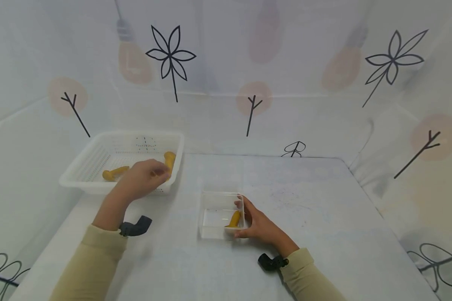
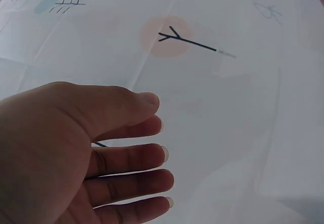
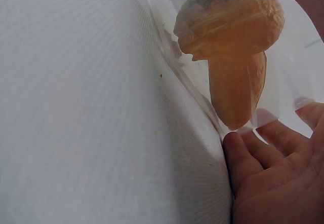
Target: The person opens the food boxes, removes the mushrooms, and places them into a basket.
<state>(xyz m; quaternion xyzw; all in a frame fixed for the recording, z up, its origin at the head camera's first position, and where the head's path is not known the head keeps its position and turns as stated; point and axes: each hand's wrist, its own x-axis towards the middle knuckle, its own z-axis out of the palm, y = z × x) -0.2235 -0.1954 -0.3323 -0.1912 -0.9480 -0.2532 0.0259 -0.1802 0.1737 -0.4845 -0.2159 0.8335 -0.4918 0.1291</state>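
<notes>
My left hand (image 1: 145, 177) is over the right side of a white plastic basket (image 1: 75, 180), next to a yellow mushroom-shaped piece (image 1: 169, 160). Another mushroom-shaped piece (image 1: 114, 173) lies in the basket, partly behind that hand. In the left wrist view the left hand (image 2: 76, 148) has loosely bent fingers and nothing visible between them. A clear plastic box (image 1: 207, 232) stands on the table, and my right hand (image 1: 261, 225) grips its right side, thumb in front and fingers behind. Inside it is one yellow mushroom (image 1: 234, 219); the right wrist view shows this mushroom (image 3: 235, 26) through the clear wall.
A white table (image 1: 305, 200) carries the basket at back left and the box near the middle. Behind it hangs a pale curtain (image 1: 218, 117) printed with flowers, twigs and bulbs. Each wrist wears a black camera mount.
</notes>
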